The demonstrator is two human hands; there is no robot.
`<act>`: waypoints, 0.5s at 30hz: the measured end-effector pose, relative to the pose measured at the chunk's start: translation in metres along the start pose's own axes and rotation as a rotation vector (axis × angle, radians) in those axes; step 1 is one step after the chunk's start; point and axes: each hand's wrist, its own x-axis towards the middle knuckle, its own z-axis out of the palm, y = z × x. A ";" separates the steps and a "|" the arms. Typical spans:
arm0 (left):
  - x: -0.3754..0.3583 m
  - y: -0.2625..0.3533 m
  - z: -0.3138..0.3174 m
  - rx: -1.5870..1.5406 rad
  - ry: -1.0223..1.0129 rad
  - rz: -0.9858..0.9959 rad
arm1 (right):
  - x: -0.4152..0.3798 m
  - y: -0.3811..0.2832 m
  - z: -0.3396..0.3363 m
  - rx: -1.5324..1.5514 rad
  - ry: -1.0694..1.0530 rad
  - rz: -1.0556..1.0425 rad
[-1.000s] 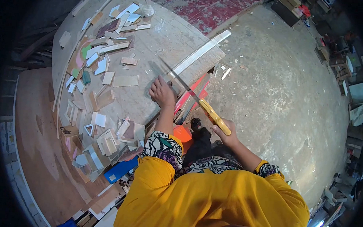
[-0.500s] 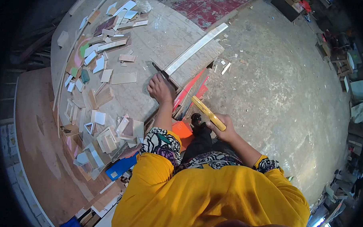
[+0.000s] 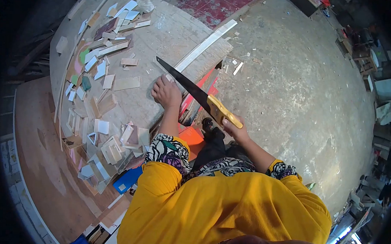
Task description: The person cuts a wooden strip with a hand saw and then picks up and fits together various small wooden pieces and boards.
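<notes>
"Turned a little since half a second ago, hasn't it? That saw [image 3: 200, 95] was nearly edge-on, and now its dark blade [image 3: 184, 80] shows a broad side, tip toward ten o'clock."

"Yes, and the right hand [image 3: 236, 128] is closed round its yellow handle [image 3: 221, 111], between three and four o'clock from the left hand [image 3: 166, 93]."

"What's the left one up to?"

"Bent fingers, down by the near end of the pale strip [image 3: 207, 44], just beside the blade. Whether they pinch it or only press, I can't tell (the back of the hand hides the undersides)."

"Where does the strip lie?"

"On the worktop [image 3: 172, 35], running from the blade toward one o'clock. Loose scraps [image 3: 127, 83] spread from seven round to eleven o'clock of the left hand."

"So which step would you call this?"

"A saw stroke across the strip, I'd judge, though how deep the teeth sit doesn't show."

"And what would a next move call for?"

"To my mind, a steady line along the blade, between four o'clock and ten, with the strip held firm and the left fingertips clear of the teeth. They look close to me."
</notes>
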 end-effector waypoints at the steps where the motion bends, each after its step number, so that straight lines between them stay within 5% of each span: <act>1: 0.000 0.000 0.001 0.003 0.005 0.007 | 0.001 -0.005 0.000 0.070 0.012 0.034; 3: 0.000 0.000 0.000 0.007 0.008 0.014 | 0.002 -0.004 -0.001 0.141 0.025 0.069; 6: 0.000 -0.001 0.000 0.043 -0.007 0.027 | 0.003 0.007 -0.004 -0.212 -0.097 -0.214; 8: 0.002 -0.007 0.010 0.050 -0.030 0.030 | -0.002 0.006 -0.002 -0.225 -0.145 -0.151; 11: 0.001 -0.023 0.035 0.098 0.030 0.076 | -0.001 0.011 0.003 -0.557 -0.227 -0.395; 15: 0.000 -0.025 0.038 0.110 0.045 0.082 | -0.006 0.000 0.005 -0.552 -0.234 -0.342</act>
